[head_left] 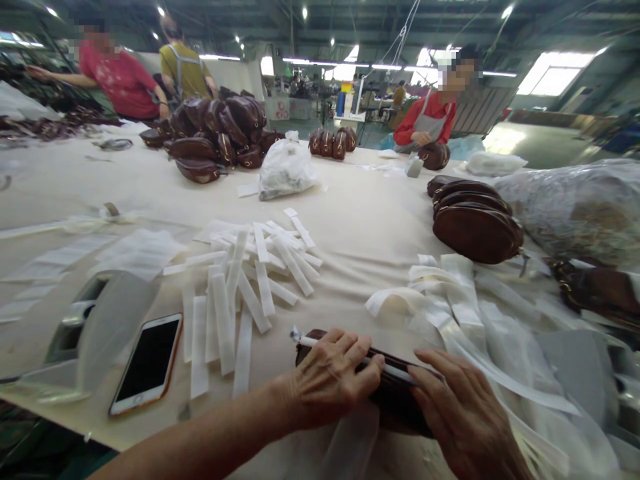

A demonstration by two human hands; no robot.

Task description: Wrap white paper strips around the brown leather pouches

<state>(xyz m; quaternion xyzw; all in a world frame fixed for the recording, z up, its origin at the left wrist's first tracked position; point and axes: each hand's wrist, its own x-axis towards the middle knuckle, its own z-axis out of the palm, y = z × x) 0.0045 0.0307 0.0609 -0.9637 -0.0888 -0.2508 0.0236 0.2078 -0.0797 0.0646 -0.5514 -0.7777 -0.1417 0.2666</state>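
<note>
A dark brown pouch [387,393] lies at the near edge of the white table [360,220], with a white paper strip [385,368] laid along its top. My left hand [330,380] rests on the pouch's left end, fingers curled and pressing the strip down. My right hand [465,413] lies on the right end, fingers held together flat over the strip and the pouch. Both hands touch the pouch.
Loose white strips [255,280] lie scattered left of the pouch, more paper [450,293] to the right. A phone [147,363] lies at the near left. Stacked brown pouches [475,220] sit right, a heap [215,133] far left, a plastic bag [285,170] between. Three people work at the far side.
</note>
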